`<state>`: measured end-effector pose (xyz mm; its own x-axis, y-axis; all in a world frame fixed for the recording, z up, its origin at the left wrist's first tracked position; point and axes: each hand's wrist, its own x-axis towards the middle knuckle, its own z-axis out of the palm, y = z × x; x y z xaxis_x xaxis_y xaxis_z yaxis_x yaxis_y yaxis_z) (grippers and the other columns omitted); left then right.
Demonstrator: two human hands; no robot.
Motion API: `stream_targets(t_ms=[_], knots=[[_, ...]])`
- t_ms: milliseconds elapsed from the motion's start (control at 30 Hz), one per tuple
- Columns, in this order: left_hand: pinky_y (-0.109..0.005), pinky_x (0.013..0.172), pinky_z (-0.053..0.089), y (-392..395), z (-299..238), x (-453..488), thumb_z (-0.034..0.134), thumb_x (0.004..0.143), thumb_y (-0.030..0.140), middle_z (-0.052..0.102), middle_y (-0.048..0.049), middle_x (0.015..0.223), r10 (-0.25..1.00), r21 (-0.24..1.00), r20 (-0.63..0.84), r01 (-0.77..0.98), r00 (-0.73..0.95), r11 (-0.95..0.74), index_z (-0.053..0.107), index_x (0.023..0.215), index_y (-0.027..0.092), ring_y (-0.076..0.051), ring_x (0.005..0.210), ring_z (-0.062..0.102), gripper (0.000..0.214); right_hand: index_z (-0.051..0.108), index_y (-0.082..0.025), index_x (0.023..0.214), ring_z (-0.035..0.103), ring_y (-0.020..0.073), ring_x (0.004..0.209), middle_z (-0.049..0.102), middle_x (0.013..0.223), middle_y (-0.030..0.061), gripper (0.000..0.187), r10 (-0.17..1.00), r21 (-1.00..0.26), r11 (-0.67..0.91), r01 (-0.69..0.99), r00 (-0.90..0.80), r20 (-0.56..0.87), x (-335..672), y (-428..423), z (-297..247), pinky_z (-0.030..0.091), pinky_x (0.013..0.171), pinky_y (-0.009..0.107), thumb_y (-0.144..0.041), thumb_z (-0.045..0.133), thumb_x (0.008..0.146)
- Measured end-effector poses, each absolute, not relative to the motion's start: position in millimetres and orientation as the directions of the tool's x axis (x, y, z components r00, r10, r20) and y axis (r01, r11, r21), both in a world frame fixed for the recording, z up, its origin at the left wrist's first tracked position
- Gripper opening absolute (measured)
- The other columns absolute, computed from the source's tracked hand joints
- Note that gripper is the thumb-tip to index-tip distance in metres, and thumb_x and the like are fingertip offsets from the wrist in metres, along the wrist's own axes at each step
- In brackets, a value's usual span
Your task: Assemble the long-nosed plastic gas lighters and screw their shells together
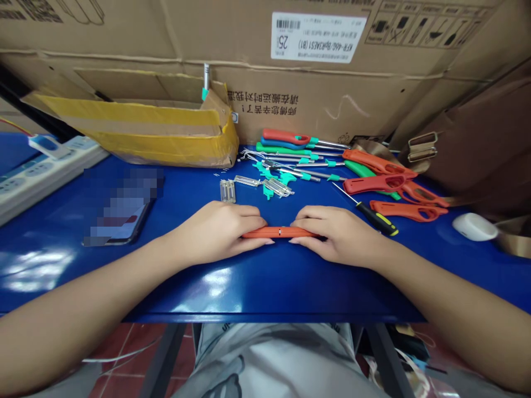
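Note:
An orange lighter casing point(276, 232) is held level, edge-on, just above the blue table's front half. My left hand point(222, 232) pinches its left end between thumb and fingers. At the other end, my right hand point(342, 236) grips it the same way. A small metallic spot shows at the casing's middle; its ends are hidden by my fingers. Beyond my hands lie clear fuel tanks point(228, 190) and green trigger pieces point(267, 191). Farther right are red and orange lighter casings point(409, 211) and a yellow-and-black screwdriver point(376, 218).
Long-nosed lighters point(286, 136) and metal rods lie at the back. A yellow-taped cardboard box point(166, 135) stands back left. On the left are a phone point(124, 213) and a power strip point(45, 166); a white earbud case point(474, 226) sits right. Large cardboard point(332, 83) walls the rear.

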<state>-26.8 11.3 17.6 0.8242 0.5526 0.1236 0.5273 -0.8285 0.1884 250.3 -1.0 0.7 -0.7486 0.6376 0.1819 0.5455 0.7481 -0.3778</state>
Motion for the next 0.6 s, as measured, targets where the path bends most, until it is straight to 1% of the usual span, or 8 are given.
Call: stream_targets(t_ms=[67,167,333,400,533,600], knots=[[-0.025,0.061,0.041,10.7,16.3,-26.4,0.051,0.103,0.045,0.068,-0.0007,0.086,0.53,0.201,0.143,0.5,0.836,-0.842,0.071,0.101,0.019,-0.014,0.071,0.065,0.032,0.073,-0.015,0.101,0.066,0.0189,0.086,0.069,0.098,0.0072,0.028,0.634,-0.372,0.754,0.541,-0.748,0.197,249.6,-2.4,0.8,0.051,0.077,0.031,-0.035,0.054,0.103],[-0.025,0.061,0.042,10.3,15.3,-25.9,0.051,0.103,0.043,0.068,-0.0015,0.084,0.511,0.216,0.158,0.476,0.845,-0.853,0.072,0.1,0.019,-0.014,0.07,0.064,0.033,0.073,-0.016,0.1,0.067,0.0192,0.086,0.071,0.096,0.0066,0.028,0.636,-0.357,0.755,0.55,-0.747,0.194,248.3,-4.7,3.1,0.05,0.076,0.031,-0.034,0.052,0.104],[-0.024,0.068,0.046,13.0,17.6,-27.4,0.051,0.103,0.043,0.072,-0.0035,0.091,0.515,0.265,0.148,0.468,0.844,-0.843,0.073,0.106,0.02,-0.015,0.077,0.068,0.032,0.072,-0.018,0.103,0.068,0.0198,0.087,0.072,0.099,0.0062,0.031,0.663,-0.295,0.736,0.61,-0.737,0.131,248.2,-6.5,11.1,0.049,0.076,0.032,-0.039,0.05,0.104],[-0.024,0.069,0.047,15.2,19.8,-29.4,0.052,0.102,0.042,0.073,-0.0041,0.093,0.512,0.267,0.156,0.463,0.845,-0.845,0.073,0.108,0.019,-0.015,0.077,0.068,0.031,0.072,-0.019,0.105,0.068,0.0203,0.086,0.073,0.098,0.0061,0.03,0.68,-0.266,0.725,0.635,-0.721,0.131,250.3,-5.9,14.3,0.049,0.076,0.032,-0.041,0.052,0.103],[-0.024,0.067,0.045,19.1,25.3,-34.0,0.052,0.102,0.039,0.07,-0.0047,0.087,0.509,0.272,0.165,0.457,0.845,-0.847,0.073,0.102,0.017,-0.015,0.075,0.066,0.03,0.072,-0.018,0.104,0.068,0.0218,0.084,0.074,0.092,0.0053,0.031,0.7,-0.211,0.711,0.67,-0.701,0.133,255.6,-3.9,18.7,0.048,0.077,0.035,-0.041,0.051,0.103],[-0.024,0.068,0.045,19.7,27.3,-35.0,0.052,0.102,0.038,0.069,-0.0045,0.085,0.505,0.298,0.165,0.445,0.848,-0.844,0.073,0.1,0.016,-0.015,0.075,0.065,0.029,0.072,-0.017,0.1,0.068,0.023,0.082,0.073,0.089,0.0061,0.033,0.688,-0.174,0.724,0.668,-0.716,0.118,257.0,-3.6,19.7,0.047,0.077,0.036,-0.041,0.049,0.104]])
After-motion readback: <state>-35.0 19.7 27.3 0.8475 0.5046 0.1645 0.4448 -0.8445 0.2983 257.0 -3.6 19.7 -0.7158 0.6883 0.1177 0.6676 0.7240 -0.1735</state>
